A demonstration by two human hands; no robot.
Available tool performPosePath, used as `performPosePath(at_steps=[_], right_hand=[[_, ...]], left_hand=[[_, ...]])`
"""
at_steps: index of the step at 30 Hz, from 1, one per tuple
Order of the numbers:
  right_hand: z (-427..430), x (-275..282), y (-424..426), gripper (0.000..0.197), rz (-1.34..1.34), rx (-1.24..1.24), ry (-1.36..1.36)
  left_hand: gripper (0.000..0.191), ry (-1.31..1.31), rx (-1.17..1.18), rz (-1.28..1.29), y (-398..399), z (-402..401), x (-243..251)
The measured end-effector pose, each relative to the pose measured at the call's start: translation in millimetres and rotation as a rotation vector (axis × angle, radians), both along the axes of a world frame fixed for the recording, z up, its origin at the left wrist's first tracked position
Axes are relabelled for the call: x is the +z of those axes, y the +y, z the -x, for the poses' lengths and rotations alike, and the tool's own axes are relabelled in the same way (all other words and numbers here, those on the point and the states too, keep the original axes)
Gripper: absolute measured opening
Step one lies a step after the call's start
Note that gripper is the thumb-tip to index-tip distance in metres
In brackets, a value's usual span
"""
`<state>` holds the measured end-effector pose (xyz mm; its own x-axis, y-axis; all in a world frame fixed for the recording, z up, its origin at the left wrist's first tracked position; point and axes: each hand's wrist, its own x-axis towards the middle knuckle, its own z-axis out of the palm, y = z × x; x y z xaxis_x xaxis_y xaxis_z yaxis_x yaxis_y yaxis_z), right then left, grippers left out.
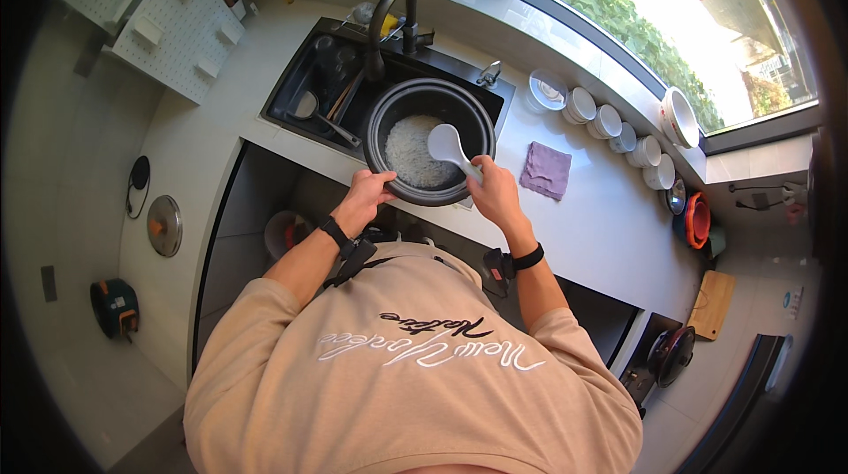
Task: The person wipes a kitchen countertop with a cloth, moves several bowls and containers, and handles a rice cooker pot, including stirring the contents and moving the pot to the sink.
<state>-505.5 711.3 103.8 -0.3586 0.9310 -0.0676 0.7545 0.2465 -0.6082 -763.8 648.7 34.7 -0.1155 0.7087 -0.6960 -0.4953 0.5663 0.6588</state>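
Note:
A dark round inner pot (482,117) is over the right part of the black double sink (291,66), near its front edge. White rice (414,149) lies in the bottom of the pot. My left hand (366,197) grips the pot's near left rim, thumb on top. In my right hand (493,190) is the handle of a white rice paddle (445,143), its broad head above the rice; whether it touches the rice I cannot tell. The right hand is at the pot's near right rim. Behind the pot rises a dark faucet (376,30).
A ladle (338,131) rests in the left basin. On the counter right of the sink lies a purple cloth (546,170), with stacked bowls (605,121) along the window ledge. Left are a glass lid (164,225) and a dark green appliance (114,308). A cutting board (714,305) stands far right.

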Motion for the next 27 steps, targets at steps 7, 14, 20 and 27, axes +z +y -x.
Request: performPosePath(at_steps=[7,14,20,27], right_hand=[[4.6,-15.0,11.2,0.036,0.348,-0.081,0.271],[6.6,-2.4,11.4,0.035,0.501,-0.109,0.451],[-6.8,6.0,16.0,0.035,0.552,-0.121,0.543],[18.2,9.7,10.1,0.036,0.581,-0.041,0.557]], left_hand=[[0.013,-0.015,0.028,-0.018,-3.8,-1.1,-1.1],[0.016,-0.001,0.036,0.013,-7.1,3.6,-9.1],[0.016,-0.026,0.067,-0.006,-15.2,7.7,-8.4],[0.017,-0.012,0.135,0.004,-38.1,6.7,14.0]])
